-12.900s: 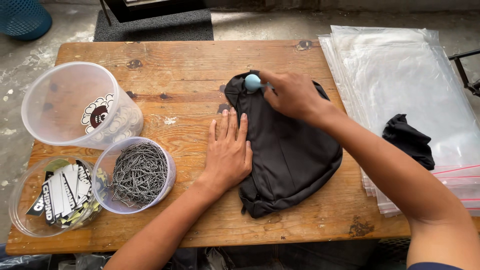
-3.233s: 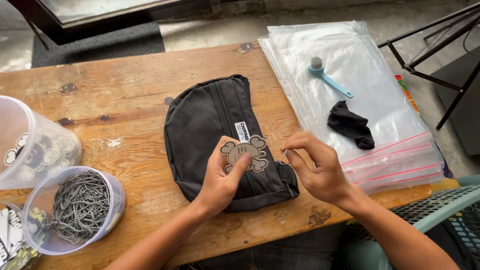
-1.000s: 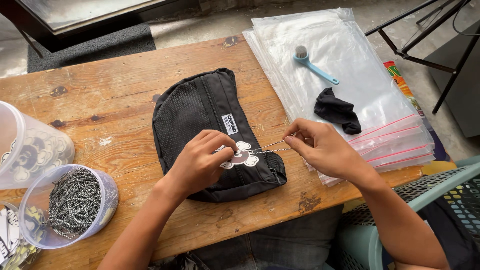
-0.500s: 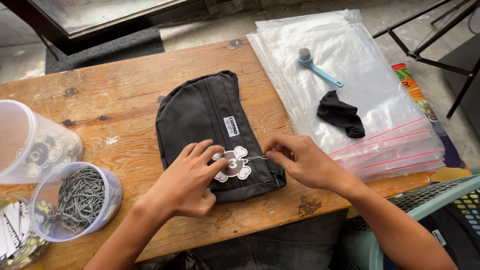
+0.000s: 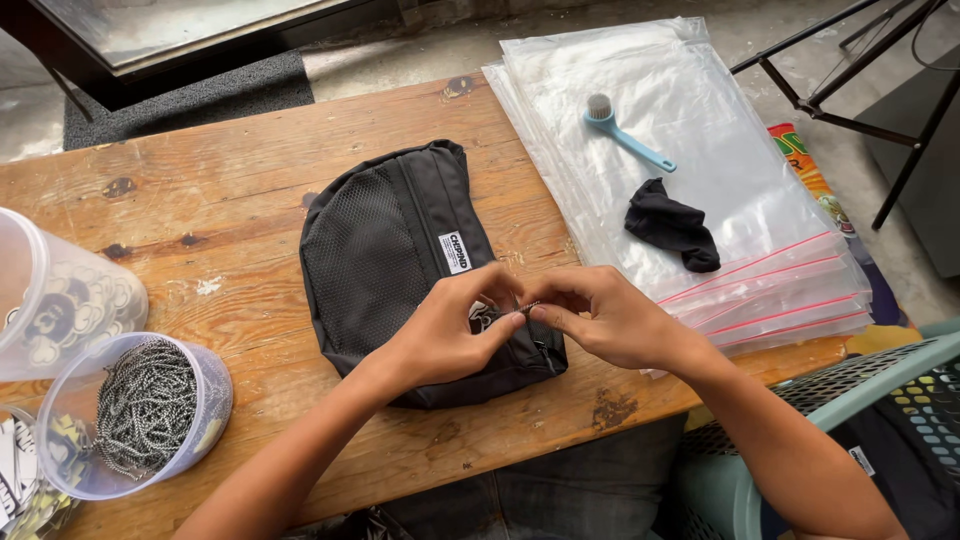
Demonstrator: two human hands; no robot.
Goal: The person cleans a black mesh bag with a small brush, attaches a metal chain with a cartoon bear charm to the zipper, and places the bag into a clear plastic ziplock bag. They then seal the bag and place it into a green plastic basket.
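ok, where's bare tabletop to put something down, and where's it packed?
Free: the wooden table behind the black bag, and the strip between the bag and the tubs. A narrow front edge is bare too. Crowded: the left edge, with the tub of chains and the clear tub, and the right, under the stack of plastic bags bearing a blue brush and a black cloth.
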